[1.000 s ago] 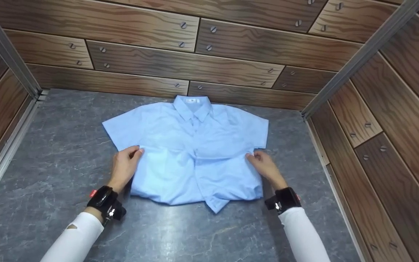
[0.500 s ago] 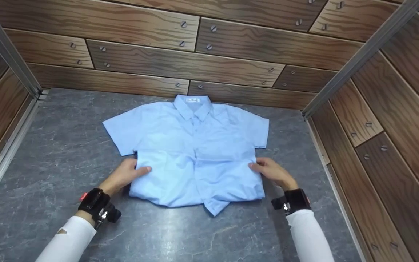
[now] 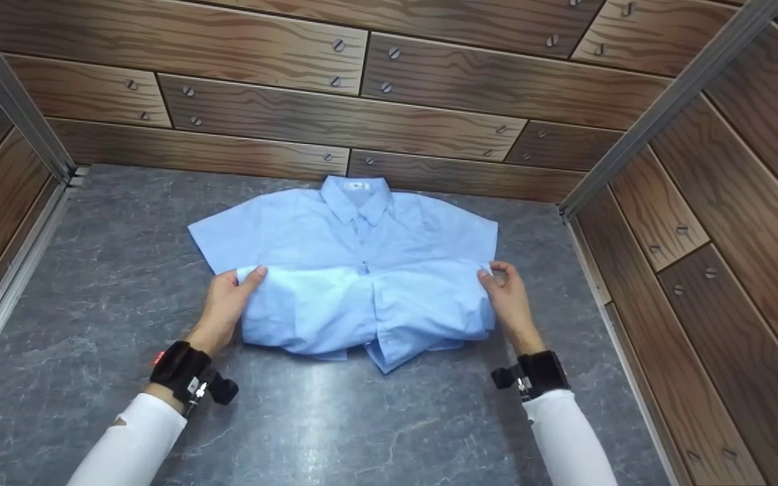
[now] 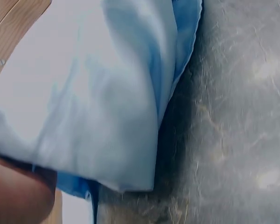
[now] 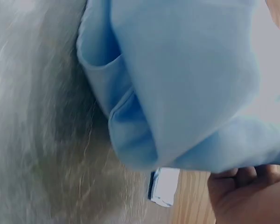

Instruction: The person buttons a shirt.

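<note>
A light blue short-sleeved shirt (image 3: 301,229) lies front up, its collar at the far side and its lower part doubled under. My left hand (image 3: 225,304) pinches the shirt's left side below the sleeve, thumb on top. On the opposite side my right hand (image 3: 512,304) pinches the cloth between thumb and fingers. Between the hands the gripped layer is raised a little, and a pointed hem corner hangs at the near edge. In the left wrist view the draped cloth (image 4: 98,102) hides most of that hand. Loose folds of the shirt (image 5: 186,84) fill the right wrist view.
The shirt lies on a grey marbled surface (image 3: 125,283). Wood-patterned panels (image 3: 261,115) stand behind it and at both sides. Metal rails run along the left edge (image 3: 17,283) and up the right corner (image 3: 672,108).
Both hands first slid nearer along the shirt's sides, then moved away from me with the cloth gripped. The near edge has shifted toward the collar, and the lower layer has lifted.
</note>
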Demonstrator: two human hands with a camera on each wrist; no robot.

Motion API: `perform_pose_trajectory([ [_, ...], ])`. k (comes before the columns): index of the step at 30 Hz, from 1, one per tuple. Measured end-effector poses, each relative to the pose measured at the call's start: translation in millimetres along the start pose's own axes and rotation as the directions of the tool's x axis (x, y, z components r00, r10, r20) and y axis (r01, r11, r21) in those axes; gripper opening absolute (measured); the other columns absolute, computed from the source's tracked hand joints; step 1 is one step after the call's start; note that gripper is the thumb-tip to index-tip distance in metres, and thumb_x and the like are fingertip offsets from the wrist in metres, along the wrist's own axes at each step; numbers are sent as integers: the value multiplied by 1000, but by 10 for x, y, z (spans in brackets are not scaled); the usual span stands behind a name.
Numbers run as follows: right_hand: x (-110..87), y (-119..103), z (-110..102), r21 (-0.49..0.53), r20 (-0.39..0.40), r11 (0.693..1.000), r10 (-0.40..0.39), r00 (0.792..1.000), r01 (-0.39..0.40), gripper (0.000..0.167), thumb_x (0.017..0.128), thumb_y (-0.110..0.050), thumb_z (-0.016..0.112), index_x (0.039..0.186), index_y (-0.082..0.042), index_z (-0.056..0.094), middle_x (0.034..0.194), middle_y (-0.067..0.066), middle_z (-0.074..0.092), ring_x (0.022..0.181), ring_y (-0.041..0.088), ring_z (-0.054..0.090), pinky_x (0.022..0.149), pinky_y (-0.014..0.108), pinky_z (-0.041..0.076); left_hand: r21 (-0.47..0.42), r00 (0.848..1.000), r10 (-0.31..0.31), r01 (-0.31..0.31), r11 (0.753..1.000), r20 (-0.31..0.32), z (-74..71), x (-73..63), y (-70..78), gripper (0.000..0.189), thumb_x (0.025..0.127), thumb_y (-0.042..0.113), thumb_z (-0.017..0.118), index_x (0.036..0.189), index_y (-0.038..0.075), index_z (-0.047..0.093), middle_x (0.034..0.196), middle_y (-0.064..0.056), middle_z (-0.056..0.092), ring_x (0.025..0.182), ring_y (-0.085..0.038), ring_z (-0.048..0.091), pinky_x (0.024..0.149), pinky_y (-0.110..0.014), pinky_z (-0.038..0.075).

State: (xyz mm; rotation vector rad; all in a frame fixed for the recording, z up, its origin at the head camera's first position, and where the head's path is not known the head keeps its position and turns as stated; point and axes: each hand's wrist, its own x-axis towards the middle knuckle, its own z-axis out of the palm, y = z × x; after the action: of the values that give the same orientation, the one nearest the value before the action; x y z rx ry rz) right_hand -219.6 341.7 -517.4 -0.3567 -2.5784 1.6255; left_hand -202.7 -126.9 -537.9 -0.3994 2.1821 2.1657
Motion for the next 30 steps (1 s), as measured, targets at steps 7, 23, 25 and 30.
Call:
perform_pose_trajectory([
  [7,-62,8,-49,158,-11,979,-132,991,133,39,99,-25,54,137,-20,48,75,0,50,60,8,40,56,23,33,-12,999,42,-42,999,4,-44,9,-35,34,88,33,71,96,0,67,75,8,57,73,-9,51,67,-22,44],
  [23,111,-201,62,190,-154,956,-196,968,223,32,95,-14,60,126,-5,60,94,5,68,67,7,52,59,20,41,-126,986,105,-121,985,-133,62,339,50,36,88,32,71,103,0,70,106,0,68,102,-9,57,85,-19,45],
  [25,233,-159,101,213,-156,960,-151,976,183,29,95,-18,62,121,-7,62,75,0,61,63,7,49,56,21,39,-88,984,80,-95,992,-158,78,427,38,36,87,37,70,100,3,69,90,3,64,84,-9,55,73,-20,44],
  [30,525,-48,244,257,-107,953,-135,985,159,33,95,-18,61,126,-9,58,66,-2,45,62,10,44,59,22,37,-10,995,40,-41,999,-89,95,582,14,36,93,30,63,120,6,64,110,-5,63,96,-16,57,84,-26,46],
])
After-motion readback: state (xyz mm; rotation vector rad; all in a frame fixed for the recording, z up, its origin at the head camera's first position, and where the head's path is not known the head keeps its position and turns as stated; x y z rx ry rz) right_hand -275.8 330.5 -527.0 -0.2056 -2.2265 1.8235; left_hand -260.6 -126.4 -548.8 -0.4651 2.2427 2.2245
